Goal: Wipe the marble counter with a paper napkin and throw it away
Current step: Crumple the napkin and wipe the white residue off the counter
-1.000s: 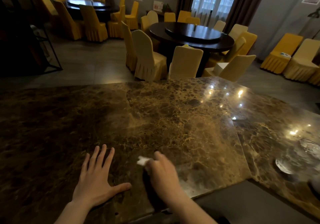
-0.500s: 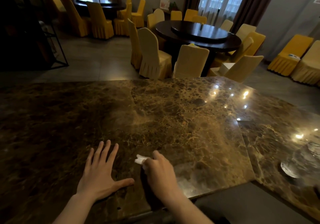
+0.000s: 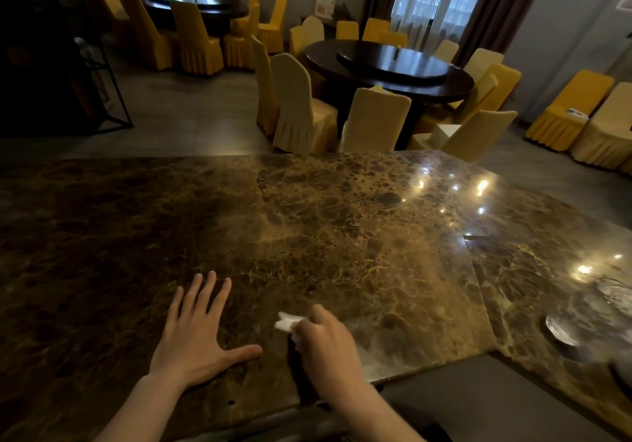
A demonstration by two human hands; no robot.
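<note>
Head view, right hand (image 3: 326,346) fingers pinching napkin (image 3: 286,322) on marble counter (image 3: 342,236), left hand (image 3: 195,339) fingers spread

Crumpled white napkin (image 3: 286,322) pressed on brown marble counter (image 3: 342,236).

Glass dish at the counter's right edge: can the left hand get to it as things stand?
Probably not easily: the left hand lies flat far from the glass dish, with the right hand and napkin between.

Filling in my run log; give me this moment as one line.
phase: wiping | right hand: shut on paper napkin | left hand: flat on marble counter
</note>
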